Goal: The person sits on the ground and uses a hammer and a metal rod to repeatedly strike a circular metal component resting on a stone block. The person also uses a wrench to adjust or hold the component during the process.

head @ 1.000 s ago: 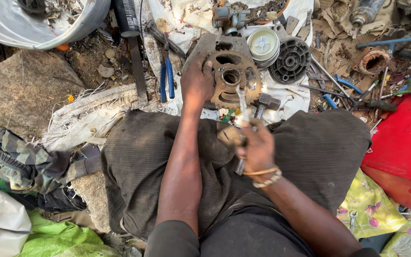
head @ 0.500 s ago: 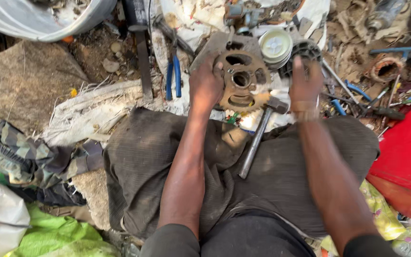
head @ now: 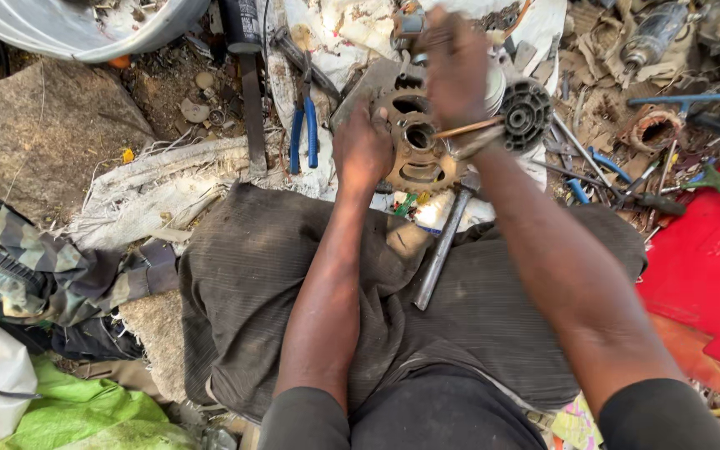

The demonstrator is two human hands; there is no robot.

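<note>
A rusty metal housing (head: pixel 417 154) with several round openings stands tilted on the ground in front of my knees. My left hand (head: pixel 363 150) grips its left edge. My right hand (head: pixel 457 68), blurred by motion, reaches over the housing's top edge, bangles on its wrist; its fingers are hidden, so I cannot tell whether it holds anything. A steel hammer (head: pixel 438 252) lies loose across the dark cloth on my lap (head: pixel 243 283), head towards the housing. Just right of the housing sits a black ribbed round part (head: pixel 527 112).
Blue-handled pliers (head: pixel 302 135) lie left of the housing on white sacking. A metal basin (head: pixel 85 29) and a flat stone (head: pixel 43 125) are at upper left. On the right lie a red panel (head: pixel 710 250) and scattered tools. A green bag (head: pixel 85 408) is at lower left.
My right hand let go of the hammer, which now rests on my lap. The hand went up to the black part, then left over the top of the housing. The left hand keeps its grip.
</note>
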